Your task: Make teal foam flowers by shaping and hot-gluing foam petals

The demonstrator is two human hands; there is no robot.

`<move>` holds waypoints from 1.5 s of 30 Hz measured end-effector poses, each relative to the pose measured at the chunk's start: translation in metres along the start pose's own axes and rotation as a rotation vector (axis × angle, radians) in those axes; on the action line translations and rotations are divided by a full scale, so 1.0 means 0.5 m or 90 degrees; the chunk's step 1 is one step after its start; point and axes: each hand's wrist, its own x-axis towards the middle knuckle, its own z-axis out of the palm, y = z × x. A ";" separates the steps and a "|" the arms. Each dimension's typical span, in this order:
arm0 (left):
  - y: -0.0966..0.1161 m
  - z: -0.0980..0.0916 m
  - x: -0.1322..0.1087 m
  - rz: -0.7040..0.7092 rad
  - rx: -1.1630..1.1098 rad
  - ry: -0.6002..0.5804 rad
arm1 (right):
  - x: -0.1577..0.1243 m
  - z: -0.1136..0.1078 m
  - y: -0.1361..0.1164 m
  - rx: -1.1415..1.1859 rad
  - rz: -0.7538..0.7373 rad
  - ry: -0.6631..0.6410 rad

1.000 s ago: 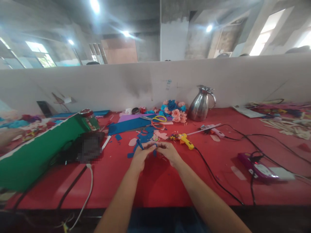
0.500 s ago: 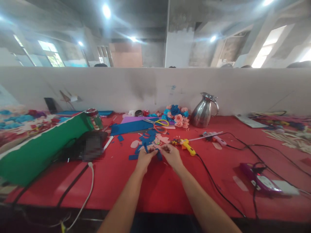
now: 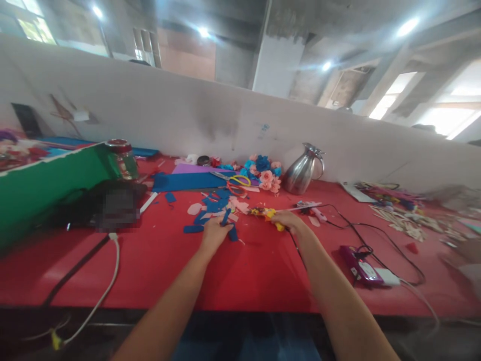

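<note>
At the centre of the head view, above a red work surface, the left hand grips a blue strip between thumb and fingers. One end of the strip projects upward past the fingers; the other end hangs below the thumb. The right hand is positioned at a yellow glue gun, its fingers over the handle; whether they are closed around it cannot be determined. The glue gun lies to the right of the blue strip, its front end directed toward the scraps and a black cord running from its rear.

Beyond the left hand, blue scraps lie beside pink scraps. Farther back, yellow-handled scissors rest partly on a blue sheet, with a purple sheet behind it. A bunch of pink and blue flowers stands near a metal jug.

On the right side, a pink glue gun lies behind the right hand; a purple power unit sits nearer the front edge. On the left side, a jar with a red lid stands next to a green panel.
</note>
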 end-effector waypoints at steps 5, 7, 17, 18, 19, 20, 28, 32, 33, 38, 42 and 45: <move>0.005 -0.003 -0.002 -0.013 0.011 0.016 | -0.040 0.006 -0.021 0.088 0.049 -0.105; 0.006 -0.003 -0.002 -0.018 0.014 0.019 | -0.069 0.004 -0.025 0.120 0.042 -0.138; 0.000 0.004 0.004 -0.041 0.007 0.009 | -0.145 0.028 -0.015 0.270 0.077 -0.273; 0.000 0.004 0.004 -0.041 0.014 0.007 | -0.147 0.032 -0.013 0.280 0.078 -0.273; 0.000 0.004 0.003 -0.038 0.023 0.005 | -0.149 0.036 -0.012 0.282 0.078 -0.270; 0.000 0.003 0.002 -0.033 0.033 0.002 | -0.151 0.040 -0.012 0.276 0.074 -0.265; -0.003 0.004 0.001 -0.015 0.056 -0.001 | -0.165 0.048 -0.033 0.124 0.013 -0.237; -0.012 0.007 0.005 -0.011 0.081 -0.004 | -0.174 0.053 -0.034 0.053 -0.025 -0.211; -0.015 0.008 0.006 -0.009 0.088 -0.005 | -0.176 0.055 -0.032 0.036 -0.043 -0.209; -0.019 0.008 0.007 -0.007 0.129 -0.022 | -0.179 0.062 -0.031 -0.076 -0.126 -0.205; -0.011 0.004 0.005 -0.015 0.176 -0.058 | -0.179 0.060 -0.038 -0.146 -0.174 -0.185; 0.002 -0.001 0.001 -0.013 0.197 -0.099 | -0.179 0.059 -0.041 -0.168 -0.186 -0.183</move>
